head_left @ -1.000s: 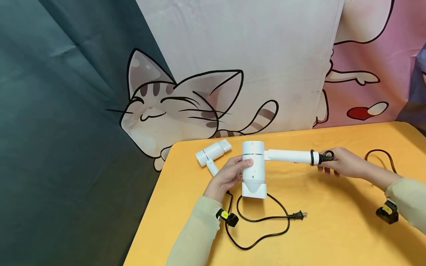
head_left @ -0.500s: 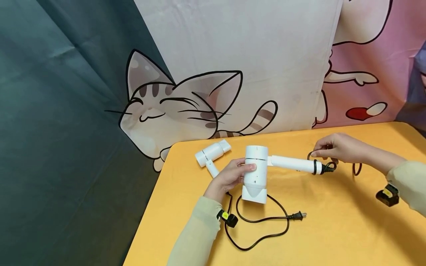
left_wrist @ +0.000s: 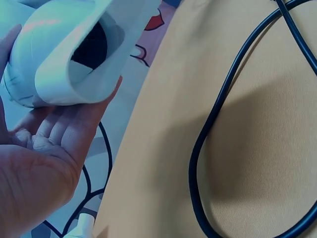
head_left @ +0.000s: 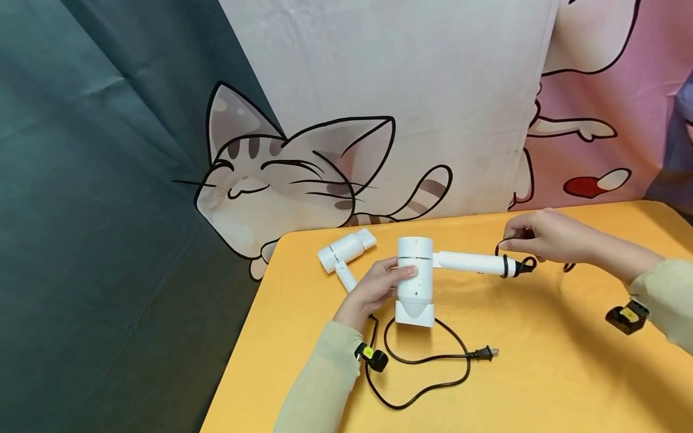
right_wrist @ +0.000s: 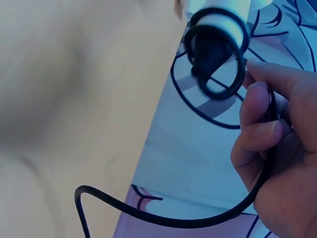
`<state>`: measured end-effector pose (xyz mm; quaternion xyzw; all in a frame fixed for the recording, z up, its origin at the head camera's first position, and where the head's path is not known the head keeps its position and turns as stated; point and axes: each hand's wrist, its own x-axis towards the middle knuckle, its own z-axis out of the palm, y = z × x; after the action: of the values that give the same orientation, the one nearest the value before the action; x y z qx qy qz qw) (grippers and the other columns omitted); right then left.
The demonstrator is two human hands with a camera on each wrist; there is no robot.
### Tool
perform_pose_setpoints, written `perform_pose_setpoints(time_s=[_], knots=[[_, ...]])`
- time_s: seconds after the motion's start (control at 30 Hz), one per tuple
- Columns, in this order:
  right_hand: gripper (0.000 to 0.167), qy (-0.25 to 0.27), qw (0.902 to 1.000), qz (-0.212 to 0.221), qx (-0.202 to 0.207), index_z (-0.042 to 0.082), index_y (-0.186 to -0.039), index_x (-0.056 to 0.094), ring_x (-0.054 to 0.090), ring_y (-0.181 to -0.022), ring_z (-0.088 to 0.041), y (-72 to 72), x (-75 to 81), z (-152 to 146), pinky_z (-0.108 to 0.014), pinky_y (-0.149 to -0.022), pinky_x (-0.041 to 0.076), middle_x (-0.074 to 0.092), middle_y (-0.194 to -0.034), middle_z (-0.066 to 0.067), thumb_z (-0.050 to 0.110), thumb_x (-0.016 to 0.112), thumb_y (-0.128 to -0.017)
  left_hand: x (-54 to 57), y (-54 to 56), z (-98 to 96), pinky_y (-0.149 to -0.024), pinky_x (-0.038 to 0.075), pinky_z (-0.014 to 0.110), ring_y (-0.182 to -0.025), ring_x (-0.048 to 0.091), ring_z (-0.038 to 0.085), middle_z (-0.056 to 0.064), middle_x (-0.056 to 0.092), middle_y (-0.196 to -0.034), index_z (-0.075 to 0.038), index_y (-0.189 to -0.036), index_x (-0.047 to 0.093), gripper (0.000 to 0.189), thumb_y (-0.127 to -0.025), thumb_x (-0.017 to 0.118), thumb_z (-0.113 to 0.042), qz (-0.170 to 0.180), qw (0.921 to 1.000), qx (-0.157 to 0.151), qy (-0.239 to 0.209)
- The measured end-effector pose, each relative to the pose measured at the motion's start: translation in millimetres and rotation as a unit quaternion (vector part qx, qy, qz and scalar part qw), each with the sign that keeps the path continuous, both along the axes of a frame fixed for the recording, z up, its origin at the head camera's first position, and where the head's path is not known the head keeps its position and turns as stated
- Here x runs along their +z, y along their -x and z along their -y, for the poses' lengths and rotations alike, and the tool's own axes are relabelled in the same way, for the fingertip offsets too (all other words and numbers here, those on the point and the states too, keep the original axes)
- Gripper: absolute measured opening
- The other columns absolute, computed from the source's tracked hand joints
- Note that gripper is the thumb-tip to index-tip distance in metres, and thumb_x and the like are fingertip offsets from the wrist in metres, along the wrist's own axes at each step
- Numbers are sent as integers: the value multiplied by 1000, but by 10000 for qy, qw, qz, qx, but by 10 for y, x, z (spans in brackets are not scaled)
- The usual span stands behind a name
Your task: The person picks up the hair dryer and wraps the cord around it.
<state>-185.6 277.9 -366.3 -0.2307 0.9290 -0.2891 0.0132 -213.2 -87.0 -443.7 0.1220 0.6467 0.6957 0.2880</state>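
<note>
A white hair dryer (head_left: 415,279) is held over the table by my left hand (head_left: 373,285), which grips its barrel with the thumb across the front. The dryer's handle (head_left: 471,263) points right, and its black cord loops round the handle's end. Beyond that end, my right hand (head_left: 547,236) pinches the cord, which runs across the palm in the right wrist view (right_wrist: 270,148) and hangs in a curve below. In the left wrist view the dryer's flat nozzle (left_wrist: 74,74) faces the camera, with fingers under the barrel.
A second white hair dryer (head_left: 346,249) lies on the yellow table (head_left: 541,373) behind my left hand. Its black cord (head_left: 428,391) curls over the tabletop and ends in a two-pin plug (head_left: 483,353). A curtain printed with a cartoon cat (head_left: 281,186) hangs behind the table.
My right hand has risen from beneath the handle's end to above it, drawing the cord up and in. The held dryer has dipped slightly; my left hand keeps its grip.
</note>
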Motion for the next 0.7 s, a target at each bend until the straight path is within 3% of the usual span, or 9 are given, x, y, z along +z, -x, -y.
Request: perform_pose_setpoints(time_s=[0.17, 0.37, 0.53, 0.7], knots=[[13, 8, 9996, -280, -30, 26, -90, 74, 51, -52, -5, -36, 37, 70, -26, -48, 46, 57, -67, 10, 21, 77, -101, -3, 4, -40, -82, 65, 38, -93, 74, 20, 12, 74, -114, 2, -144, 60, 49, -100, 69, -19, -89, 9998, 197, 1], [14, -15, 9992, -317, -224, 23, -89, 73, 46, -51, -6, -89, 86, 130, -26, -47, 41, 54, -68, 8, 23, 74, -103, -20, 14, -96, -79, 65, 35, -94, 74, 20, 15, 74, -118, -1, -145, 61, 48, -101, 70, -18, -186, 9986, 487, -65], [14, 286, 9975, -566, -308, 20, -94, 73, 39, -50, -4, -172, -3, 155, -25, -46, 35, 49, -66, 9, 20, 69, -107, -23, 18, -140, -74, 63, 29, -91, 74, 18, 13, 74, -118, -1, -145, 61, 48, -101, 70, -18, -174, 9971, 730, -133], [16, 905, 9943, -473, -310, 18, -96, 69, 45, -48, -6, -295, -168, 228, -27, -43, 39, 50, -67, 7, 18, 61, -111, -19, 35, -144, -71, 62, 27, -89, 73, 17, 11, 76, -114, 0, -142, 62, 49, -99, 72, -21, -147, 9947, 983, -270]])
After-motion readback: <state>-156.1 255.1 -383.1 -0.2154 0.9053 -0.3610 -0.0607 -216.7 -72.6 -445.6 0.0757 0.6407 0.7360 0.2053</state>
